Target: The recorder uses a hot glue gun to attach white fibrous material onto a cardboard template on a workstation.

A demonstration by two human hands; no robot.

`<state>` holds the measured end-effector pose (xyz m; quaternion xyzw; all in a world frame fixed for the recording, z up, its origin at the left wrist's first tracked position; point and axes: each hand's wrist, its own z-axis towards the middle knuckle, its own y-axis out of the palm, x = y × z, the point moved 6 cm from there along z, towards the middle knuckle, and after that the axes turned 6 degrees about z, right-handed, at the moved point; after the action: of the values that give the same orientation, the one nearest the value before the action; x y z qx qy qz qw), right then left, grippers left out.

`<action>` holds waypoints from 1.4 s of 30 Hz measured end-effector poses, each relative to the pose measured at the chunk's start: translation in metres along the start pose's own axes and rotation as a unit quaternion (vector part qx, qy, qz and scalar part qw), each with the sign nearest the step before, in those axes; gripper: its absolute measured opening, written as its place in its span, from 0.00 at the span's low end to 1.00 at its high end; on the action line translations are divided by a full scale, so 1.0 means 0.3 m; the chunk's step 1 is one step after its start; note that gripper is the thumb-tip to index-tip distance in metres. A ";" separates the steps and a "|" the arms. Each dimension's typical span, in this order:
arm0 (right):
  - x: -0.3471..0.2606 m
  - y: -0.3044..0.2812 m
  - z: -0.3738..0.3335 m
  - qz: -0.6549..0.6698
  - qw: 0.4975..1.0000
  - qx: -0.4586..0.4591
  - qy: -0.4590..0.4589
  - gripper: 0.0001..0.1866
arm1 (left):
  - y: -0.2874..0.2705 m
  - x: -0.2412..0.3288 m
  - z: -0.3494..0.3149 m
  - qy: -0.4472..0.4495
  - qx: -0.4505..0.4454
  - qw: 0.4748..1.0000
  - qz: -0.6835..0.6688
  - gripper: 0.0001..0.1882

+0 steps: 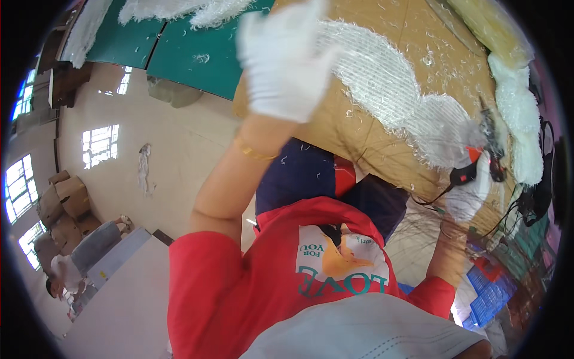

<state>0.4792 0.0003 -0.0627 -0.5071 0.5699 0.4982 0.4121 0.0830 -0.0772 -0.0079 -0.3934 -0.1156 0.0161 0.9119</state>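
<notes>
My left hand, in a white glove blurred by motion, is raised over the near left part of the brown cardboard. Its thumb stands apart from the fingers, and nothing shows in it. Beside it lies a long wavy piece of white shaggy fabric, ribbed side up. My right hand, also gloved, is closed round a black and red corded tool at the fabric's right end. The tool resembles a glue gun; its tip is unclear. Touching or close to it is a dark, blurred tool.
More white shaggy material lies along the right edge, below a yellowish plastic bag. Loose white fibres dot the cardboard and the green table. Black cords hang at the right above a blue basket. A person and cardboard boxes are far left.
</notes>
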 end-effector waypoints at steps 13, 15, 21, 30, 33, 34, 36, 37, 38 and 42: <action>0.036 0.845 0.040 -0.222 0.928 -0.296 0.054 0.20 | -0.025 -0.129 -0.248 -0.207 -0.068 0.976 -0.028 0.17; 0.046 0.856 0.042 -0.259 0.918 -0.291 0.069 0.20 | -0.032 -0.132 -0.253 -0.202 -0.073 0.976 -0.038 0.16; 0.079 0.877 0.051 -0.314 0.904 -0.275 0.089 0.18 | -0.066 -0.153 -0.266 -0.192 -0.098 0.973 -0.082 0.09; 0.110 0.887 0.063 -0.305 0.899 -0.277 0.147 0.16 | -0.097 -0.141 -0.315 -0.234 -0.068 0.949 -0.201 0.13; 0.116 0.881 0.070 -0.318 0.896 -0.280 0.130 0.15 | -0.097 -0.134 -0.359 -0.198 -0.057 0.954 -0.216 0.17; 0.116 0.881 0.076 -0.327 0.896 -0.282 0.103 0.14 | -0.099 -0.121 -0.365 -0.162 -0.066 0.967 -0.183 0.18; 0.115 0.883 0.077 -0.350 0.887 -0.288 0.091 0.14 | -0.100 -0.092 -0.377 -0.087 -0.084 0.986 -0.117 0.20; 0.112 0.886 0.078 -0.371 0.878 -0.292 0.078 0.13 | -0.098 -0.079 -0.383 -0.050 -0.092 0.991 -0.083 0.22; 0.108 0.889 0.077 -0.372 0.877 -0.294 0.078 0.13 | -0.096 -0.077 -0.386 -0.051 -0.082 0.992 -0.085 0.20; 0.104 0.894 0.070 -0.345 0.876 -0.314 0.123 0.13 | -0.097 -0.077 -0.387 -0.071 -0.070 0.991 -0.092 0.18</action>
<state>0.2089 0.0128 -0.0562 -0.8313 0.2184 0.4112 0.3035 0.0847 -0.1828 -0.0685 -0.4414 -0.2162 -0.0480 0.8695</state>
